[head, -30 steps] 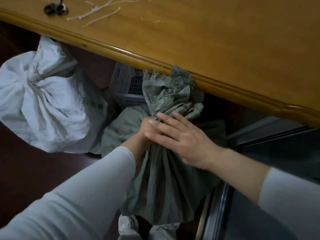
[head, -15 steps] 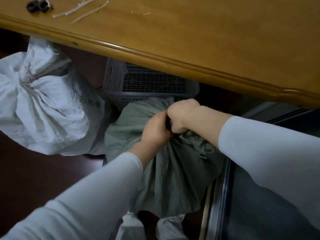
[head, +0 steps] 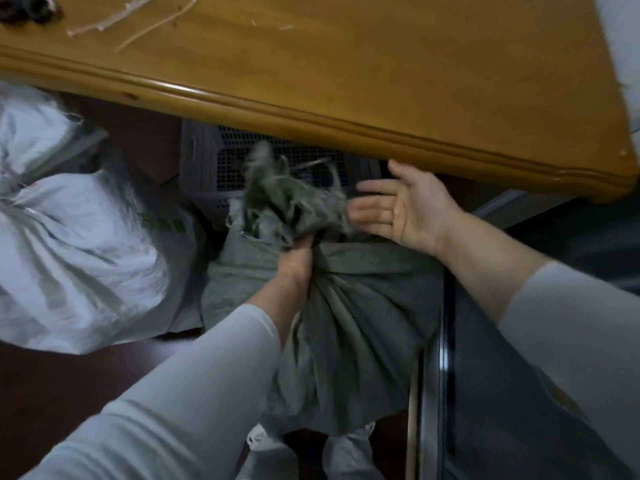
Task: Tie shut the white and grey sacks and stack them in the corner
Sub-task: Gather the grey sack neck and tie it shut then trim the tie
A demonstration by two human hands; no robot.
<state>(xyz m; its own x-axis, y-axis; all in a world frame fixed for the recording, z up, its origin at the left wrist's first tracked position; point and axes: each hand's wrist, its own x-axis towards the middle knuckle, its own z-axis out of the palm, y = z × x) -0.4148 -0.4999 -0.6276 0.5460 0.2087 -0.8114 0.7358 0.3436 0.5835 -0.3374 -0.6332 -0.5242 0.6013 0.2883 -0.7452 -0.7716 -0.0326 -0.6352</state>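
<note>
Left hand: my left hand (head: 294, 261) is gripping the grey sack (head: 353, 323) just below its frayed mouth (head: 277, 199), fingers curling round the bunched cloth.
Right hand: my right hand (head: 398, 209) is lying flat and relaxed, palm showing, fingertips at the edge of the frayed mouth and holding nothing.
Where the sack is: it is standing on the floor in front of my feet, below the edge of the table (head: 346, 81), with the white sack (head: 79, 254) just beside it on my left and a perforated crate (head: 204, 157) behind it.
Which way it is pointing: the long axis is running from the base near my feet up to the mouth, which is leaning away from me towards the table edge and a little to my left.
Tie: I am seeing no string round the bunched cloth; the mouth is blurred, so I cannot be sure.
What could go wrong: only one hand is keeping the cloth bunched, so if it is slackening the folds could fan open.
Second risk: the strings (head: 152, 26) are lying on the table, well apart from my free hand; reaching for one could be tilting the sack over.
Third risk: loose threads could be catching in the knot.
</note>
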